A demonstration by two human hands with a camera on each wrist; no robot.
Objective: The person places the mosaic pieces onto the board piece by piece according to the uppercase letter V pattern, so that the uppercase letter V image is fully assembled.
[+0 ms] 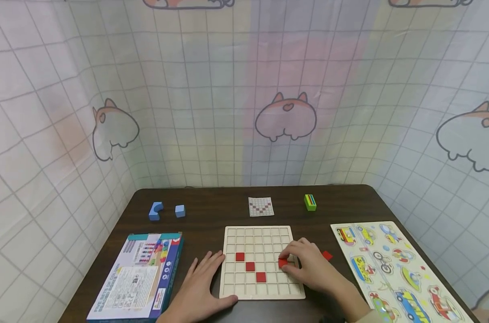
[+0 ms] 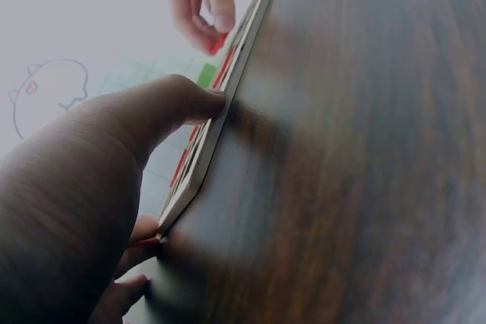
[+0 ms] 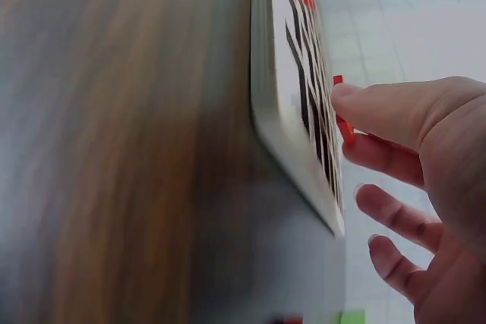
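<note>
A pale grid board (image 1: 282,294) lies on the table in the head view. Three red square tiles sit in its cells in a descending diagonal, one of them a tile (image 1: 250,267) in the middle. My right hand (image 1: 309,265) pinches another red tile (image 3: 345,127) between thumb and fingertips over the board's right side. Beside that hand, a loose red tile (image 1: 327,255) rests on the table. My left hand (image 1: 204,287) lies with fingers spread at the board's left edge. Its thumb (image 2: 178,100) touches the front edge in the left wrist view.
Behind the board lies a small pattern card (image 1: 261,207), with a green striped block (image 1: 310,202) to its right. Two blue blocks, one a cube (image 1: 180,211), stand at back left. A boxed set (image 1: 135,278) lies left, a vehicle picture board (image 1: 401,273) right.
</note>
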